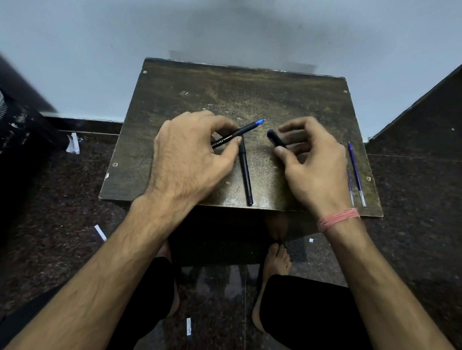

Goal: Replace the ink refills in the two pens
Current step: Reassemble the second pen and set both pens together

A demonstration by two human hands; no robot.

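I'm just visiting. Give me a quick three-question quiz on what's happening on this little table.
1. True or false: the left hand holds an uncapped pen with a blue tip.
2. What does the right hand pinch: A) pen cap, B) eraser, C) coin?
3. Where do the two spare refills lie on the wooden table?

Key: 1 true. 2 A. 3 By the right edge, side by side, beyond the right hand; a second black pen lies between the hands.
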